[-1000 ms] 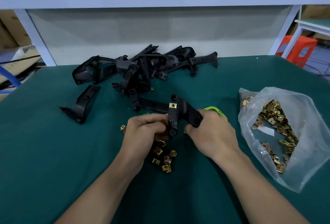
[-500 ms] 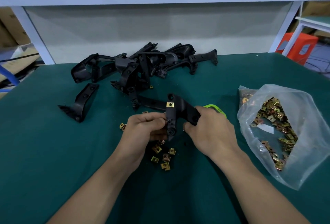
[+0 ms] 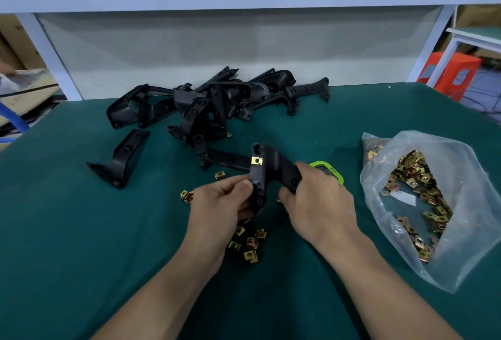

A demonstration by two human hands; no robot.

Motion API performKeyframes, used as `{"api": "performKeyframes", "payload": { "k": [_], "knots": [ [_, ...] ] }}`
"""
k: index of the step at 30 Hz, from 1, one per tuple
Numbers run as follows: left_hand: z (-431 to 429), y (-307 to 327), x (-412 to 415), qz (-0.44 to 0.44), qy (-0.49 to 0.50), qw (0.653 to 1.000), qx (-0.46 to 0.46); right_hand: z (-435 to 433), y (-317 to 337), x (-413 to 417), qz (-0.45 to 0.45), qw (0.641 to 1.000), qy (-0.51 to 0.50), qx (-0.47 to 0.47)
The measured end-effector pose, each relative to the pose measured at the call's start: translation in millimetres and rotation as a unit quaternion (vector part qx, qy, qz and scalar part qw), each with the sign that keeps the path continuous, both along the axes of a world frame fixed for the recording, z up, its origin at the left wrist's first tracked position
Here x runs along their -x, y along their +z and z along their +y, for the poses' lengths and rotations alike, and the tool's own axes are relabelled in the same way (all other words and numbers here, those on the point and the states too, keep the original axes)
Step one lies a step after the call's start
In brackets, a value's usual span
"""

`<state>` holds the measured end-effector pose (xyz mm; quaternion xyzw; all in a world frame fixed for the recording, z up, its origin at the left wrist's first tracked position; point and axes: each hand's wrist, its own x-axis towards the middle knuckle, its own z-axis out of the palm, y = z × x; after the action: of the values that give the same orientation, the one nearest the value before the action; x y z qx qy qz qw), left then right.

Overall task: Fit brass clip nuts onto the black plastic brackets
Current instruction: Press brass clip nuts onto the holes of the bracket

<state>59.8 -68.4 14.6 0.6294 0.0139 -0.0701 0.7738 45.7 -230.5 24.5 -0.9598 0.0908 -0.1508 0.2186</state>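
Both hands hold one black plastic bracket (image 3: 271,166) above the green table. My right hand (image 3: 317,201) grips its right arm. My left hand (image 3: 219,204) pinches the bracket's lower left edge with thumb and fingers; whether a nut sits under the fingertips is hidden. One brass clip nut (image 3: 256,161) is clipped on the bracket's upper part. Loose brass clip nuts (image 3: 248,244) lie on the table under my hands, and a few more nuts (image 3: 187,196) sit left of my left hand.
A heap of black brackets (image 3: 211,101) lies at the back of the green table (image 3: 67,231), with a single bracket (image 3: 123,158) to the left. A clear plastic bag of brass nuts (image 3: 423,198) lies at the right. A green object (image 3: 329,170) sits behind my right hand.
The bracket has tilted slightly between my hands and my left thumb has shifted along its lower edge. Otherwise both hands stay in place.
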Motion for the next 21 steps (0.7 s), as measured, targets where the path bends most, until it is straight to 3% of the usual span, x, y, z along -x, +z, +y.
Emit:
{"api": "performKeyframes", "payload": {
  "k": [3,8,21],
  "knots": [
    [-1,0,3,-0.06,-0.011,0.994,-0.087,1,1,1,0.002,1.0,-0.01,0.007],
    [-3,2,9,-0.181,0.04,0.953,-0.241,11,-1,3,0.0,0.999,-0.031,0.004],
    [-2,-4,6,-0.202,0.053,0.938,-0.278,19,2,6,0.008,0.999,-0.049,0.001]
  ]
}}
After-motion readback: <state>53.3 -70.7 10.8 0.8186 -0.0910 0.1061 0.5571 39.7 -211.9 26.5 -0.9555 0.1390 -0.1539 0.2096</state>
